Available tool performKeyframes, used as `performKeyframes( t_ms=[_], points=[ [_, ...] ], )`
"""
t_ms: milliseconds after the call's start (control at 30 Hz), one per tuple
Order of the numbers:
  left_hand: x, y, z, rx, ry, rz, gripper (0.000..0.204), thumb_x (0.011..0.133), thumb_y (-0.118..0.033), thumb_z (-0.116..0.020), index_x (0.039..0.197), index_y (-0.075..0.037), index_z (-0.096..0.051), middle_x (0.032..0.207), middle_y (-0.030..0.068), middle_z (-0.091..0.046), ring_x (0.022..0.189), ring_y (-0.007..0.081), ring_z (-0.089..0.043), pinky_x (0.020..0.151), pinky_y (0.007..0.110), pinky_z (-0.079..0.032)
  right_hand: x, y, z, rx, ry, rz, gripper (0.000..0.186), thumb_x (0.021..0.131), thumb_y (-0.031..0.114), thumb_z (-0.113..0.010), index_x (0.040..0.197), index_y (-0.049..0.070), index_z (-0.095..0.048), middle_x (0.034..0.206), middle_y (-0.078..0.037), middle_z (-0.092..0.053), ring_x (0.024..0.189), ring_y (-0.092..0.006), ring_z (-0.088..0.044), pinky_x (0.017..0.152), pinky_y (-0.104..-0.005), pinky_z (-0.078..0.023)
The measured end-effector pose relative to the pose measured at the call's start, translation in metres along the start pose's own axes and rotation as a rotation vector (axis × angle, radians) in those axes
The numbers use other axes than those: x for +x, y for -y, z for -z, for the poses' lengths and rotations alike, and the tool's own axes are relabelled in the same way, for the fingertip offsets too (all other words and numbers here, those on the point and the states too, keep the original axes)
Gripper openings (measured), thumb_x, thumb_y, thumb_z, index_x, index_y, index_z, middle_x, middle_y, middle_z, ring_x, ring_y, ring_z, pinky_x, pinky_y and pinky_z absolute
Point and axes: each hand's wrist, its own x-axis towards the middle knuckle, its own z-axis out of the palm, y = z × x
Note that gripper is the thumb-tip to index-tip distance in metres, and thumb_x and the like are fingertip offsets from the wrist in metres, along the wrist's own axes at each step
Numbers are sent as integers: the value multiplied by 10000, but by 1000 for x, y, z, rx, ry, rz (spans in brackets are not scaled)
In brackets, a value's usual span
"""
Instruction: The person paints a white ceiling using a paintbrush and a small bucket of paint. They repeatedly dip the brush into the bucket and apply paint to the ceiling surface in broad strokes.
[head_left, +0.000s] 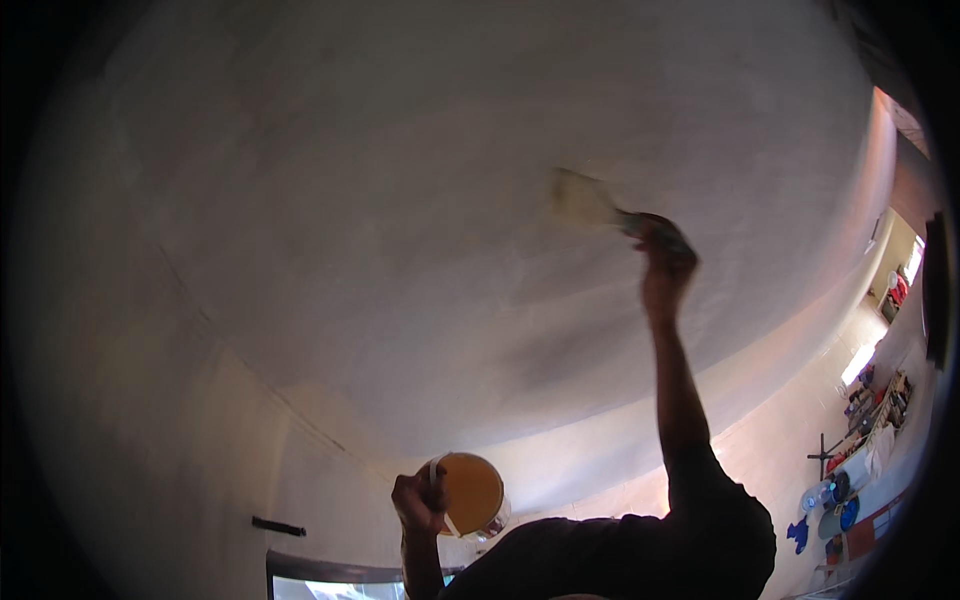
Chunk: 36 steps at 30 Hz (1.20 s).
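I see the left hand [418, 503] curled shut around the pale, strap-like handle [433, 472] of a round bucket [478, 495], tan-faced, low centre. Right of that and higher, a broad, flat, pale tool [582, 198], blurred, against a smooth, streaky grey surface [350, 180]; can't tell contact. Right hand [664, 248] grips the tool's dark, narrow end.

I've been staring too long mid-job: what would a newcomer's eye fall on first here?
Probably the pale brush-like tool, slightly blurred, right of centre in the raised right hand, with the broad greyish surface behind it. Next, the bucket with its orange-brown round face, at lower centre in the left hand. Then perhaps the colourful clutter near the right edge.
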Motion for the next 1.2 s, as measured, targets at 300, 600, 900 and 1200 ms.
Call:
performKeyframes(
  t_ms=[300, 600, 900, 1200],
  points=[
    [3, 0, 11, 55, 11, -5, 488, 774, -452, -428, 931, -22, -598, 603, 16, -492, 464, 125, -388, 412, 255, -293, -115, 34, -247, 250, 503, 110, 186, 859, 199, -681, 965, 47, -704, 819, -120, -724, 703, -253, -713, 652, -346, -561],
    [9, 4, 41, 66, 1, 9, 492, 735, -446, -437, 957, -37, -596, 663, 23, -574, 476, 137, -405, 427, 262, -293, -30, -36, -112, 29, 336, 44, 180, 835, 177, -728, 955, 43, -726, 906, -90, -733, 798, -140, -686, 731, -306, -548],
    [12, 10, 33, 43, 90, -29, 536, 781, -434, -414, 1033, -3, -610, 707, 1, -606, 463, 111, -416, 413, 240, -317, 98, -113, 169, -198, -24, 119, 273, 918, 232, -605, 979, -18, -695, 905, -89, -712, 769, -196, -715, 601, -276, -512],
    [9, 14, 25, 67, 92, -37, 494, 764, -396, -458, 996, 18, -594, 582, -26, -415, 438, 87, -301, 407, 239, -268, -23, -42, -13, 111, 189, 56, 192, 899, 140, -650, 981, -26, -698, 888, -87, -709, 766, -147, -672, 627, -285, -523]
  ],
)
